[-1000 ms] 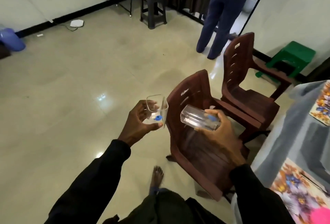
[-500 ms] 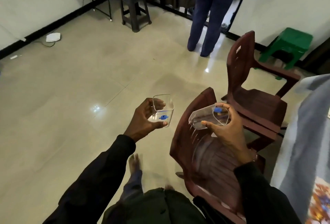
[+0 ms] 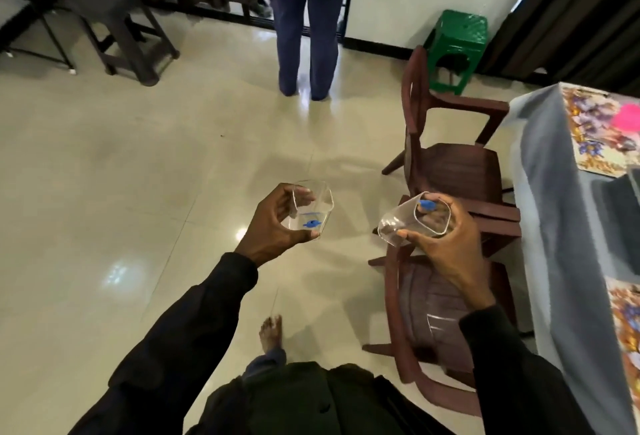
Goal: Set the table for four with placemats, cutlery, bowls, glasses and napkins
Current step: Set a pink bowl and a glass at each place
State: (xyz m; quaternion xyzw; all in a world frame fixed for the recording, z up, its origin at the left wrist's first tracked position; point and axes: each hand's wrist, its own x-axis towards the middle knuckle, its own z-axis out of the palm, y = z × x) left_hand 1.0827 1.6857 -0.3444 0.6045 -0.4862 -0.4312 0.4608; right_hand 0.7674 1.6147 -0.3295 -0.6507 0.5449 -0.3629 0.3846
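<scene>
While left hand (image 3: 273, 226) grips left glass (image 3: 313, 212), right hand (image 3: 446, 247) right glass (image 3: 408, 223) | glossy tiled floor (image 3: 138, 174) | table (image 3: 554, 209) right

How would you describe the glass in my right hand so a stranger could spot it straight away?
Find the grey-clothed table on the right. Over the nearer brown chair beside it, the right hand holds a clear glass with a blue mark. It is tipped sideways, whereas the other glass in the left hand is mouth-up.
</scene>
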